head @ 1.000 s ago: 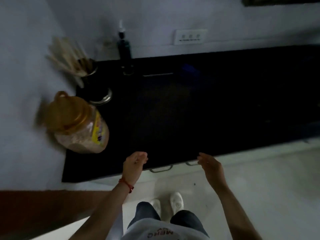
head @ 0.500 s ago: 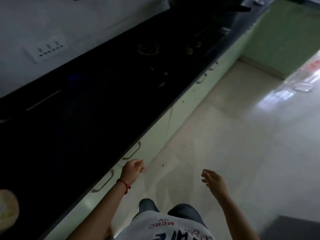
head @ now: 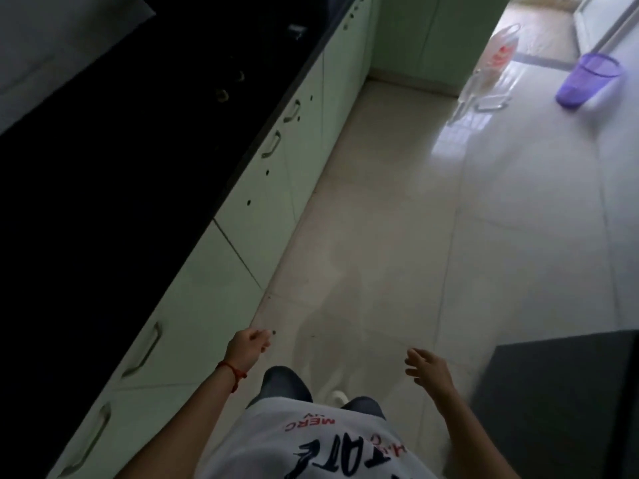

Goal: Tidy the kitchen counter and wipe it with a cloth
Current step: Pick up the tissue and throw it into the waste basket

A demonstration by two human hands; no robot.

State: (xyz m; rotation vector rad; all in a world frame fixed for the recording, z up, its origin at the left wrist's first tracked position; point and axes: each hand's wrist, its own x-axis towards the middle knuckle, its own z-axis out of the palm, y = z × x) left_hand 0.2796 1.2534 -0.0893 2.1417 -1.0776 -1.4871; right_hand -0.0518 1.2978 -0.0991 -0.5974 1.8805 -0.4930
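Compared with the frame half a second earlier, the view has swung further right along the table (head: pixel 114 174): the wall socket plate and the yellow-lidded jar at the lower left are out of sight, and more floor (head: pixel 432 236) is visible, including a purple basket (head: pixel 586 79) and a plastic bag (head: pixel 501 51) at its far end. Both hands remain low in front of the body, off the table and holding nothing. The left hand (head: pixel 247 349), with a red thread (head: pixel 233 371) at the wrist, hangs over the floor just beside the cabinet fronts (head: pixel 214 295), its fingers loosely curled on nothing. The right hand (head: pixel 428 369) is over the floor with its fingers spread and relaxed, well apart from the left hand. The dark table runs diagonally from the lower left to the upper middle; its front edge sits directly above the pale green cabinet fronts and their metal handles (head: pixel 147 349). Its surface is too dark to resolve; small metallic shapes show faintly toward its far end. No cloth is visible. Open floor extends from the cabinet base rightward to a dark mat (head: pixel 560 406) at the lower right, and forward to the basket and bag.
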